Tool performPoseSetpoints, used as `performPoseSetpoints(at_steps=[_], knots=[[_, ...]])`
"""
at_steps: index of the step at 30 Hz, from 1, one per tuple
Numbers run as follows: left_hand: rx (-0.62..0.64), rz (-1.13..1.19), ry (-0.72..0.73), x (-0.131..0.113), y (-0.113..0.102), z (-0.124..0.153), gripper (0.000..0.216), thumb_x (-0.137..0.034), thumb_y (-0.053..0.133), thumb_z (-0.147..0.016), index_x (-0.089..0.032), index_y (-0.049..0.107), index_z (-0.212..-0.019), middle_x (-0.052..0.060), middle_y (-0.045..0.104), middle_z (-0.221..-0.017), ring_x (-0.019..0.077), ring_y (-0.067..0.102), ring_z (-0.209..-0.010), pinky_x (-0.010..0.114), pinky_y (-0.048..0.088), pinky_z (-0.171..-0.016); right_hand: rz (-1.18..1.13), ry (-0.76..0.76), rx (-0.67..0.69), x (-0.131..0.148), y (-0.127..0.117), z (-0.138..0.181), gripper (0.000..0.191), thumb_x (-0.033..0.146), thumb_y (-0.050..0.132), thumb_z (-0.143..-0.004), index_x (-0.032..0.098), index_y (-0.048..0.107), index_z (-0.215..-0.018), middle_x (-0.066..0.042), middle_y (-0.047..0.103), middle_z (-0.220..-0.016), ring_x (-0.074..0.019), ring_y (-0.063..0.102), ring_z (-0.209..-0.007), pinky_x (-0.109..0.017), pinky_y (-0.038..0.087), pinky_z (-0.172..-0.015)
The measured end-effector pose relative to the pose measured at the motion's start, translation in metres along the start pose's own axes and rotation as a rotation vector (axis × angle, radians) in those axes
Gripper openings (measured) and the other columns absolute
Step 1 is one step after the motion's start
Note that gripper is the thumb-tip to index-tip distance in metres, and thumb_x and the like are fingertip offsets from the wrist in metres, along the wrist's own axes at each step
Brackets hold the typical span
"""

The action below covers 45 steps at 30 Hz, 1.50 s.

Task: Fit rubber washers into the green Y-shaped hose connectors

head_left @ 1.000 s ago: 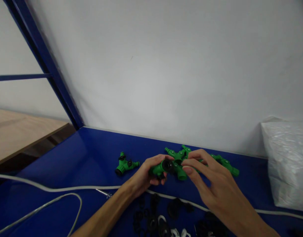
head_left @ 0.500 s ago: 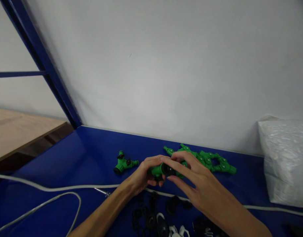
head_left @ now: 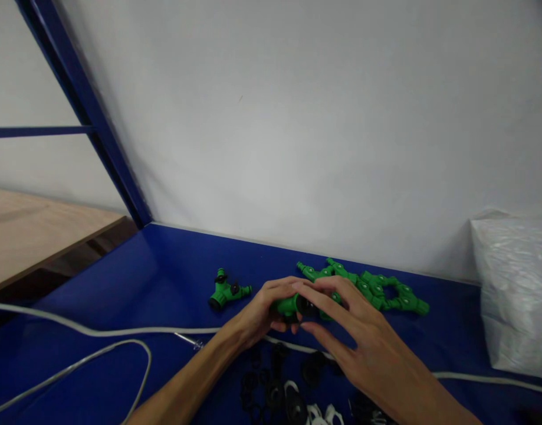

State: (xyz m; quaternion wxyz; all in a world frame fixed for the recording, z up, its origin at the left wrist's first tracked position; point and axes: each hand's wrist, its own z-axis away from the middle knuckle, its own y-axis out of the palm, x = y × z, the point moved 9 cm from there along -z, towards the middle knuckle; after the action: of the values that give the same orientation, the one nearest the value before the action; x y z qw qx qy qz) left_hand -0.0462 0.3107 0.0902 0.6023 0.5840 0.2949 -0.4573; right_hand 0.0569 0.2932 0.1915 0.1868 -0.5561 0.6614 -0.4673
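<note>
My left hand (head_left: 264, 310) is closed around a green Y-shaped hose splitter (head_left: 286, 307), its black collar facing right. Fingers hide much of its body. My right hand (head_left: 348, 319) is beside the collar, with index finger and thumb spread above and below it. The index fingertip reaches the left hand's thumb, and the right thumb sits a little below the collar. Left of the hands, a second green hose splitter (head_left: 226, 292) with black valve levers lies on the blue table (head_left: 173, 265). Several more green splitters (head_left: 372, 289) are grouped behind my right hand.
Loose black rings and caps (head_left: 273, 386) and white plastic parts (head_left: 324, 415) lie in front. A white cable (head_left: 120, 332) crosses the table, near a small metal rod (head_left: 186, 340). A plastic-wrapped package (head_left: 518, 295) stands right; a blue frame post (head_left: 98, 141) rises left.
The view has shifted slightly, so everything sits a little further right. My right thumb has moved down, away from the collar. The splitter stays in my left hand.
</note>
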Motion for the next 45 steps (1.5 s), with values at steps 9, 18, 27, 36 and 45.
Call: performPoseSetpoints(at_steps=[9, 18, 27, 36, 45], knots=[[0.002, 0.027, -0.034, 0.002, 0.002, 0.002, 0.04, -0.045, 0.066, -0.085, -0.016, 0.071, -0.112, 0.002, 0.063, -0.076, 0.0085, 0.058, -0.05, 0.015, 0.025, -0.038, -0.076, 0.138, -0.167, -0.012, -0.001, 0.001, 0.013, 0.031, 0.068, -0.095, 0.021, 0.059, -0.097, -0.004, 0.058, -0.092, -0.0224, 0.064, -0.087, -0.039, 0.059, -0.075], [0.039, 0.033, -0.053, 0.007, 0.0, 0.001, 0.044, -0.043, 0.067, -0.079, -0.016, 0.072, -0.114, 0.004, 0.067, -0.074, 0.0106, 0.059, -0.049, 0.016, 0.03, -0.04, -0.217, 0.055, -0.017, -0.009, 0.001, 0.002, 0.044, 0.011, 0.064, -0.094, 0.03, 0.061, -0.133, -0.005, 0.06, -0.112, -0.0187, 0.065, -0.104, -0.033, 0.058, -0.09], [0.01, 0.045, -0.007, 0.001, 0.005, 0.002, 0.041, -0.046, 0.068, -0.083, -0.016, 0.072, -0.111, 0.004, 0.066, -0.081, 0.0091, 0.057, -0.052, 0.015, 0.029, -0.04, -0.134, 0.09, -0.254, -0.001, -0.007, 0.002, 0.02, 0.019, 0.07, -0.092, 0.021, 0.065, -0.11, -0.004, 0.059, -0.094, -0.019, 0.062, -0.085, -0.034, 0.057, -0.077], [0.042, 0.098, -0.033, 0.003, 0.006, 0.002, 0.033, -0.04, 0.067, -0.083, -0.016, 0.071, -0.106, 0.005, 0.067, -0.08, 0.0085, 0.058, -0.05, 0.014, 0.027, -0.037, -0.134, 0.093, -0.217, 0.004, -0.001, 0.006, 0.028, 0.019, 0.063, -0.096, 0.023, 0.059, -0.124, -0.006, 0.063, -0.101, -0.02, 0.065, -0.092, -0.033, 0.058, -0.08], [0.105, 0.162, -0.092, 0.009, 0.013, 0.001, 0.034, -0.039, 0.069, -0.082, -0.016, 0.07, -0.107, 0.005, 0.066, -0.078, 0.0081, 0.057, -0.046, 0.014, 0.024, -0.036, -0.167, 0.054, -0.14, 0.002, -0.004, 0.006, 0.025, 0.022, 0.058, -0.1, 0.025, 0.06, -0.125, -0.005, 0.062, -0.102, -0.0187, 0.066, -0.096, -0.032, 0.059, -0.083]])
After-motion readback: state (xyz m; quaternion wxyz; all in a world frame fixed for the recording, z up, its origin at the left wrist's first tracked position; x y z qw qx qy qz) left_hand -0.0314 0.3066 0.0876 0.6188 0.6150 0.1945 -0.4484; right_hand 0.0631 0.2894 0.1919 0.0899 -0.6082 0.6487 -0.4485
